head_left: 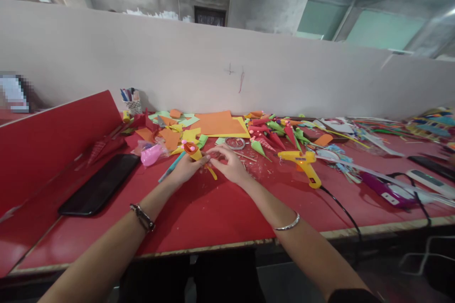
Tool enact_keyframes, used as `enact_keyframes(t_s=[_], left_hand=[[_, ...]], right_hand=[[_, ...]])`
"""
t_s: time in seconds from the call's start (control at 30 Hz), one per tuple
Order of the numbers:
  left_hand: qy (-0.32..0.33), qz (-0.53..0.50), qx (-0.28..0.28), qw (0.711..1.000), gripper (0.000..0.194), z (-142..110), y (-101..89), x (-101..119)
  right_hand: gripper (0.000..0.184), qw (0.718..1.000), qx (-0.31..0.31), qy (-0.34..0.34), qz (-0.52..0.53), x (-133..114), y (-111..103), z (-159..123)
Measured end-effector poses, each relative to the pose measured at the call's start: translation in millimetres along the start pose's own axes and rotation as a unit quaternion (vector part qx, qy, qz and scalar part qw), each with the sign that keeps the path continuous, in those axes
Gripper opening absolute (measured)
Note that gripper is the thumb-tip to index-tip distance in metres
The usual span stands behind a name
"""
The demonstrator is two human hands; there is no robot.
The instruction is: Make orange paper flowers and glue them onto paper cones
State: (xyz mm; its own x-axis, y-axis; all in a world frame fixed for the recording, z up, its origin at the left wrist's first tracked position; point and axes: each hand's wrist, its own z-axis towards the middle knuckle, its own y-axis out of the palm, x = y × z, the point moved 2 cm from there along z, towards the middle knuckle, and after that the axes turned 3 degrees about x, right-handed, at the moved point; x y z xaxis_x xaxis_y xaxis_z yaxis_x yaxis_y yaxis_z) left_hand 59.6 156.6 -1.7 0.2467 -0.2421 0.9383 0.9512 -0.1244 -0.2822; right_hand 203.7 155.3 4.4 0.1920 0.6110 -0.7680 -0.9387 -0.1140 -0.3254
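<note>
Both my hands meet over the red table [199, 213] around a small paper cone craft [194, 151] of orange and yellow paper with pink beads at its top. My left hand [186, 166] is closed around the cone's lower part. My right hand [230, 163] has its fingers bent and pinched at the yellow strip beside the cone. A thin wooden stick lies just behind my right hand.
A yellow glue gun [304, 163] with a black cord lies to the right. A black phone [101, 183] lies to the left. Orange paper sheets [215, 123], several paper cones [270, 135], a tape roll [234, 142], a pink bag [151, 154] and a pen cup [131, 99] crowd the back.
</note>
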Motion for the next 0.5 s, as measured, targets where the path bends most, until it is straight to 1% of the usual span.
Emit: enact_keyframes(t_s=[0.1, 0.23, 0.27, 0.37, 0.43, 0.5], left_hand=[[0.028, 0.005, -0.020, 0.999, 0.024, 1.6, 1.8, -3.4], [0.070, 0.022, -0.060, 0.996, 0.018, 1.0, 5.9, -9.6], [0.074, 0.029, -0.065, 0.995, 0.016, 0.3, 6.5, -10.5], [0.076, 0.057, -0.072, 0.993, 0.012, -1.7, 6.8, -10.8], [0.076, 0.076, -0.078, 0.991, 0.012, -2.2, 6.8, -10.0], [0.079, 0.095, -0.087, 0.988, 0.014, -2.1, 7.7, -9.6]], right_hand=[[0.025, 0.999, -0.032, -0.008, 0.015, -3.2, 0.3, -1.6], [0.037, 0.997, -0.068, -0.028, -0.019, -5.3, 3.4, -4.7], [0.037, 0.997, -0.066, -0.034, -0.026, -5.1, 4.3, -5.0], [0.027, 0.998, -0.041, -0.048, -0.031, -3.2, 5.5, -4.8], [0.024, 0.998, -0.026, -0.042, -0.026, -1.2, 5.6, -3.8], [0.024, 1.000, -0.021, -0.023, 0.001, 0.7, 5.6, -2.5]])
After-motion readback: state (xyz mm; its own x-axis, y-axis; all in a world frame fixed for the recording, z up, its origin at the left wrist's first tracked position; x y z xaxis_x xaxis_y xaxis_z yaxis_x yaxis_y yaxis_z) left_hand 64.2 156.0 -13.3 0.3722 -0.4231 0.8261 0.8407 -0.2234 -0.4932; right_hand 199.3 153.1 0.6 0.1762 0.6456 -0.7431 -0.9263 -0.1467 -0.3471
